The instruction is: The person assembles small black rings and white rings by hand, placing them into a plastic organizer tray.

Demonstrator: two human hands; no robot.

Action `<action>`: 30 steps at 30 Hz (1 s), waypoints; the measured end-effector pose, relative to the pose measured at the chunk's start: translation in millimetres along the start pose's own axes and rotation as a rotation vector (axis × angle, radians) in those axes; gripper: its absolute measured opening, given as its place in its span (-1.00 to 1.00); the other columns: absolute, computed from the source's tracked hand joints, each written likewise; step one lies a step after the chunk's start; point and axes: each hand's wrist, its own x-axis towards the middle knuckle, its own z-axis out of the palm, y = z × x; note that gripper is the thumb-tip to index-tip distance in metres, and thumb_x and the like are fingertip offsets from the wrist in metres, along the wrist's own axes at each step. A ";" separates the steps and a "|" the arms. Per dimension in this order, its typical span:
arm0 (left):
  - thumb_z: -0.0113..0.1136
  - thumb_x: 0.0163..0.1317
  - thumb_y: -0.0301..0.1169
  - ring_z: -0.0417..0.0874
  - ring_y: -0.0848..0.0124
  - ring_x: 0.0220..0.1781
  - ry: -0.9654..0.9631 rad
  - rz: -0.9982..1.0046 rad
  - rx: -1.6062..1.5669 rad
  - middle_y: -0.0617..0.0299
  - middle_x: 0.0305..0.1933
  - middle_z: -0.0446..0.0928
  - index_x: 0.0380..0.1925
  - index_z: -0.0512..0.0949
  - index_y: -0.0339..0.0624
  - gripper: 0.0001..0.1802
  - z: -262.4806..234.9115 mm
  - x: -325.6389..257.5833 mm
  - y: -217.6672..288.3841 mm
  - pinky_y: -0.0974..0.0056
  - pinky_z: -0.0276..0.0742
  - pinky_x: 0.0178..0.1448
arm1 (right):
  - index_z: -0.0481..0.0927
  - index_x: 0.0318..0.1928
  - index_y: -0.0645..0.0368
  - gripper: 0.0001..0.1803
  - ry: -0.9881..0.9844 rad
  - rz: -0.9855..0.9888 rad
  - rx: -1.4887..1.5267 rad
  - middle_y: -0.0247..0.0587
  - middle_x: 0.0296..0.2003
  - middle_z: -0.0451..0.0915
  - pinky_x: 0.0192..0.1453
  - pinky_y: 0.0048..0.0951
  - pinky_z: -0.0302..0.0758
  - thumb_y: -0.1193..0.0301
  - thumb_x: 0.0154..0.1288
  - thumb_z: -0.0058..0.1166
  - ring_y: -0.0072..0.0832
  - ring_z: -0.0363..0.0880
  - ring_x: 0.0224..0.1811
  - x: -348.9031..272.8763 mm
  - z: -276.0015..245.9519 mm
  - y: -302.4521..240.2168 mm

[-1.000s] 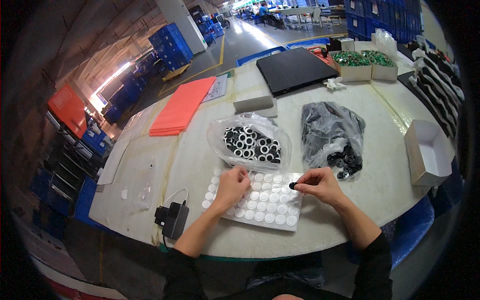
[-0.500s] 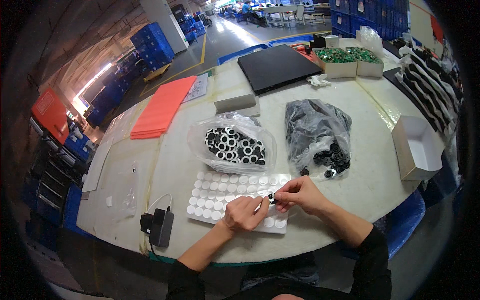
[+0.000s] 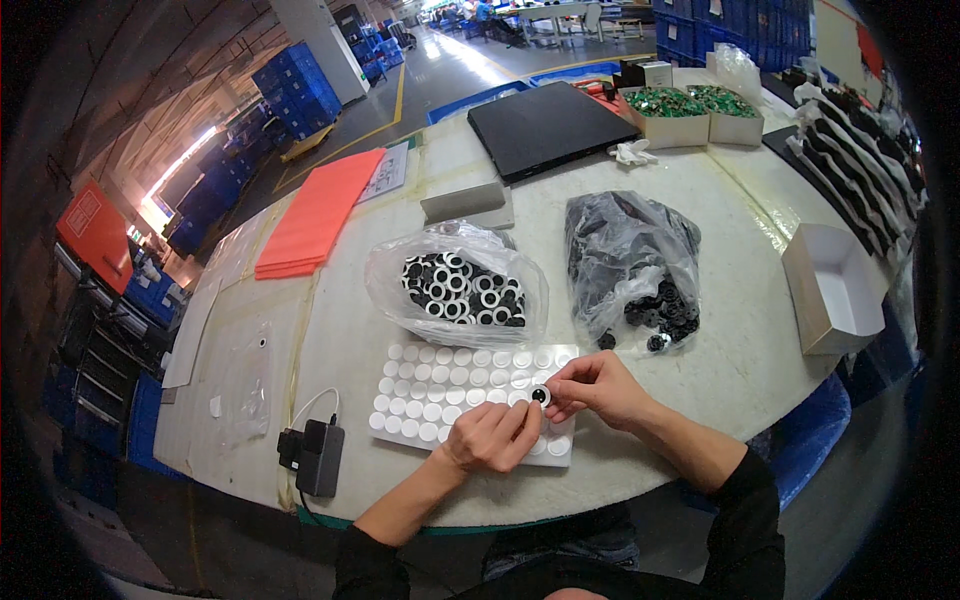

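Between my two hands, above the white tray, is a small round black part with a white ring (image 3: 540,395). My left hand (image 3: 492,435) pinches its near left edge and my right hand (image 3: 600,388) grips its right side. Under them lies the white tray (image 3: 377,423), filled with rows of round white discs (image 3: 432,411). Beyond the tray stands an open clear plastic bag (image 3: 385,285) of black and white rings (image 3: 458,283). To its right, a second clear bag (image 3: 620,235) holds small black round parts (image 3: 668,310), a few of them near its mouth.
A black power adapter (image 3: 320,458) with a cable sits at the near left. Orange sheets (image 3: 318,215) lie farther left. At the back are a flat black panel (image 3: 550,128) and boxes of green circuit boards (image 3: 666,103). An open white box (image 3: 835,290) stands at the right edge.
The ringed part has turned between my fingers, so its round face now shows more upward. My left fingers have shifted slightly. The whole view has moved a little.
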 end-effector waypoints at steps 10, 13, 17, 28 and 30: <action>0.22 0.01 -0.58 0.61 0.36 -0.46 0.085 -0.523 -0.385 0.09 -0.33 0.57 -0.24 0.52 -0.37 -0.75 6.0 3.6 10.3 0.38 0.54 -0.42 | 0.58 -0.23 0.43 -0.80 -0.036 -0.089 -0.050 -0.07 -0.39 0.64 -0.22 -0.46 0.65 0.55 0.14 0.22 -0.45 0.66 -0.36 0.5 -2.3 4.1; 0.19 0.15 -0.56 0.64 0.38 -0.34 0.093 -1.045 -0.917 0.08 -0.27 0.58 -0.19 0.49 -0.40 -0.78 4.6 9.1 13.6 0.35 0.59 -0.27 | 0.58 -0.24 0.43 -0.81 -0.030 -0.124 -0.066 -0.08 -0.40 0.64 -0.22 -0.47 0.65 0.55 0.16 0.21 -0.46 0.66 -0.36 0.0 -1.5 4.9; 0.11 0.24 -0.55 0.65 0.43 -0.25 -0.012 -1.113 -1.191 0.09 -0.25 0.60 -0.18 0.51 -0.45 -0.81 9.4 -1.3 12.4 0.37 0.61 -0.13 | 0.60 -0.28 0.41 -0.84 -0.001 -0.211 -0.175 -0.16 -0.42 0.64 -0.26 -0.54 0.62 0.54 0.16 0.18 -0.54 0.64 -0.39 -1.8 2.6 7.5; 0.22 0.08 -0.49 0.54 0.57 -0.48 -0.123 -0.966 -0.989 0.20 -0.50 0.59 -0.34 0.60 -0.37 -0.84 -0.9 9.9 1.0 0.45 0.47 -0.40 | 0.60 -0.42 0.34 -0.91 0.036 -0.286 -0.532 -0.31 -0.54 0.61 -0.40 -0.66 0.48 0.54 0.10 0.22 -0.69 0.56 -0.47 -8.4 6.6 9.1; 0.23 0.06 -0.48 0.51 0.58 -0.51 -0.163 -0.928 -0.966 0.21 -0.53 0.57 -0.39 0.60 -0.36 -0.85 -2.2 9.9 -1.7 0.44 0.44 -0.42 | 0.61 -0.44 0.33 -0.91 0.024 -0.297 -0.602 -0.32 -0.54 0.61 -0.40 -0.66 0.48 0.54 0.09 0.21 -0.70 0.55 -0.47 -8.3 8.3 6.5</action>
